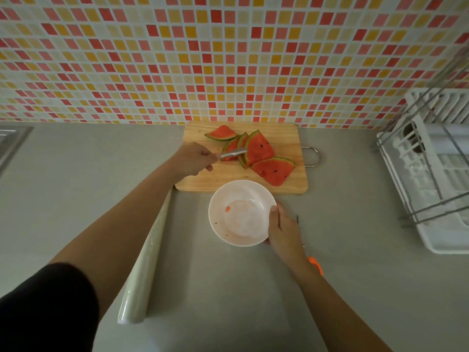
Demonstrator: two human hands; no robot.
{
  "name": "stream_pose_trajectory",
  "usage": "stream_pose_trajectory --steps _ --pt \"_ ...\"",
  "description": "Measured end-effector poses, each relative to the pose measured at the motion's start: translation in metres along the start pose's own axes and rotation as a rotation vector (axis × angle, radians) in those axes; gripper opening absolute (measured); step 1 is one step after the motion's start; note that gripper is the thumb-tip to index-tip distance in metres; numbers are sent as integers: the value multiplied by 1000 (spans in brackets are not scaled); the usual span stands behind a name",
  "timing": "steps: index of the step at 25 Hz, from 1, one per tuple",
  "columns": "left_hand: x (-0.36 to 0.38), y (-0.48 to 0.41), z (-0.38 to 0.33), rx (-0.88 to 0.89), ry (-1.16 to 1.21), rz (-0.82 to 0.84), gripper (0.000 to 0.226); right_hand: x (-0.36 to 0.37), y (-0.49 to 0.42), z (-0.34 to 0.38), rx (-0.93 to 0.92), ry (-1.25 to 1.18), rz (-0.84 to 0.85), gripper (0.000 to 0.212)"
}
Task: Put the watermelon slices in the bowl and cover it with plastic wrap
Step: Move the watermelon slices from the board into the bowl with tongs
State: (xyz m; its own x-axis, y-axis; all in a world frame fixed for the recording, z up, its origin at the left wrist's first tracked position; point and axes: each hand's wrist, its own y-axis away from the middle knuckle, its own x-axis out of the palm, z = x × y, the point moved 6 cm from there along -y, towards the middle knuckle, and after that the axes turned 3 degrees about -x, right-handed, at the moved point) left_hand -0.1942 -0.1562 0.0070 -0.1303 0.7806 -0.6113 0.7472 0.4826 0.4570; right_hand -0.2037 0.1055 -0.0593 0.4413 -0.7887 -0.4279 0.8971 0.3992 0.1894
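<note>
Several triangular watermelon slices [260,148] lie on a wooden cutting board [291,185] at the back of the counter. My left hand [195,160] grips metal tongs [233,153] whose serrated tips touch the middle slices. A white bowl [241,213] with pink juice stains sits just in front of the board. My right hand [284,229] holds the bowl's right rim. A roll of plastic wrap [144,268] lies on the counter under my left forearm.
A white dish rack [431,174] stands at the right. An orange-handled tool [316,265] lies partly hidden under my right wrist. A metal sink edge [10,143] shows at the far left. The tiled wall rises behind the board.
</note>
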Motion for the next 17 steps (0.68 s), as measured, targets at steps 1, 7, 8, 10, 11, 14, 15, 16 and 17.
stream_pose_trajectory --steps 1,7,8,10,11,14,15,16,17 --pt "3 -3 -3 -2 -1 2 28 0 0 0 -5 15 -4 34" --pt "21 -14 -7 -100 204 -33 17 0 0 -2 -7 -23 8 32" --pt "21 -14 -6 -112 241 -56 16 0 1 -2 -13 -18 9 32" --pt "22 -13 -4 -140 334 -90 13 0 1 -1 -14 -9 4 34" --pt "23 -12 -2 -160 390 -95 13 0 1 -1 -13 -12 3 34" --pt "22 -7 0 -205 521 -64 13 0 0 -2 -16 -23 1 39" --pt "20 -4 0 -203 542 -45 13 0 0 -2 -12 -32 1 38" --pt "16 -1 0 -198 558 -28 13 1 0 -3 -5 -45 2 37" --pt "11 3 2 -195 573 -16 14 1 0 -3 -1 -53 2 36"
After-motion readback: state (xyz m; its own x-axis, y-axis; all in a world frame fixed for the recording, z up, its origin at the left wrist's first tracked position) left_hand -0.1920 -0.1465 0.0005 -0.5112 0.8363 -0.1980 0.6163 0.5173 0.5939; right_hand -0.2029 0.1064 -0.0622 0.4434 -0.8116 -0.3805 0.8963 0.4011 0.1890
